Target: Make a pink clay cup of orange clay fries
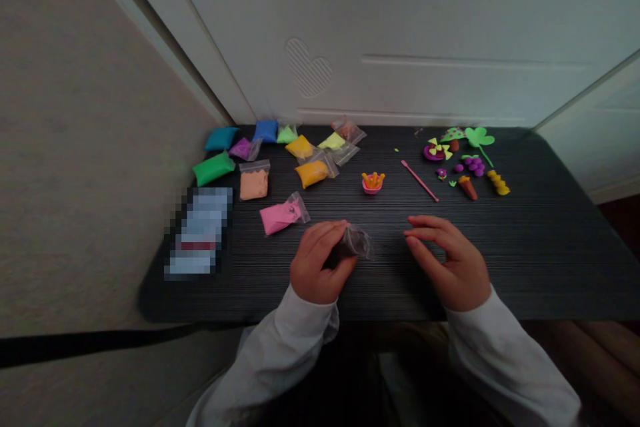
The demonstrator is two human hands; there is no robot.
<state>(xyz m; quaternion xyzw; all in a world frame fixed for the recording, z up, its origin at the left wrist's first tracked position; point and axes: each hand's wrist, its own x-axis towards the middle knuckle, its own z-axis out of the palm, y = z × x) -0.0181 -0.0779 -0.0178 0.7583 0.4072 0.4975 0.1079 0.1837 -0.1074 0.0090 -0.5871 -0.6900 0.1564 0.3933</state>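
My left hand (320,261) grips a small clear plastic bag (359,243) that looks dark inside; its loose end points right. To the right, my right hand (450,260) hovers over the table with thumb and fingers apart, holding nothing. Beyond the hands stands a small pink cup (372,187) with orange sticks of clay in it. A thin pink modelling tool (420,181) lies to the right of the cup. Left of my left hand is a bag of pink clay (281,215).
Bags of green clay (214,168), peach clay (254,184) and orange clay (313,174) lie at the left. A blurred-out phone-like object (200,232) is at the left edge. Clay figures such as purple grapes (474,165) and a green flower (479,137) sit back right, before a white panel (400,27).
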